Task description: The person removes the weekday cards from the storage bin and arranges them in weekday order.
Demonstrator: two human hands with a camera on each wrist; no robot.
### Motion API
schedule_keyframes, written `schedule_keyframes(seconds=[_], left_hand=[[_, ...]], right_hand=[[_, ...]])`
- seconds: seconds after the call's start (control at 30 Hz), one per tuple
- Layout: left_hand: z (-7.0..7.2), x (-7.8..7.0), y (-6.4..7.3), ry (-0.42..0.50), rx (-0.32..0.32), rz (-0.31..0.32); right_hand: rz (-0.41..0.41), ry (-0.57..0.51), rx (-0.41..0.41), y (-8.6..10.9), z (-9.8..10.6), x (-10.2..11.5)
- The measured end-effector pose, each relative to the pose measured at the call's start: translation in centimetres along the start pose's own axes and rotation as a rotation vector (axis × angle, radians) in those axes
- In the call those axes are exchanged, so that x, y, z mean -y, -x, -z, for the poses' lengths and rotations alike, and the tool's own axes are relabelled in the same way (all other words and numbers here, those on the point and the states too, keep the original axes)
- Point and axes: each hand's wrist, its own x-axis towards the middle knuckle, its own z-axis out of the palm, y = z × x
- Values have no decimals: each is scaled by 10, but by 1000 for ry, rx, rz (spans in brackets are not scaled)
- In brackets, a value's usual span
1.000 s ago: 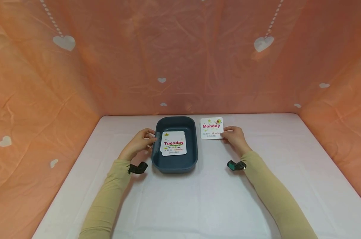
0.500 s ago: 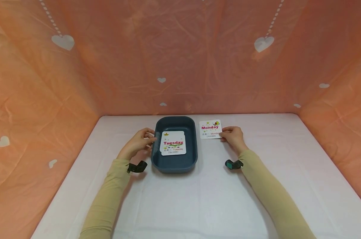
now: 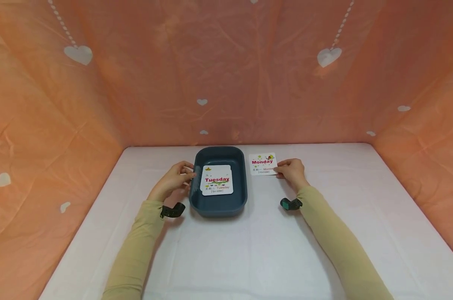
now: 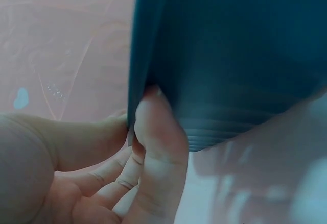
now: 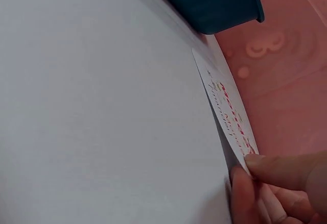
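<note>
So, Monday card (image 3: 262, 163) is just right of the tray (image 3: 218, 203), one edge tilted off the counter (image 3: 226, 258), pinched by the right hand (image 3: 292, 171); left hand (image 3: 175, 178) grips the tray's rim. Probably lifting or setting down the card; next move calls for a light pinch, tray steady.

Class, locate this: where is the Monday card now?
In the head view, the Monday card is just right of the dark tray, its lower right corner pinched by the right hand.
</note>
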Motion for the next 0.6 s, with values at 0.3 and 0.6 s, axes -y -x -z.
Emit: schedule_keyframes(seconds=[0.3,0.6], left_hand=[[-2,2,0,-5,-13,0],[-2,4,1,-3,-16,2]], right_hand=[[132,244,-50,-2,-3,1],[71,205,13,-6,1,3]])
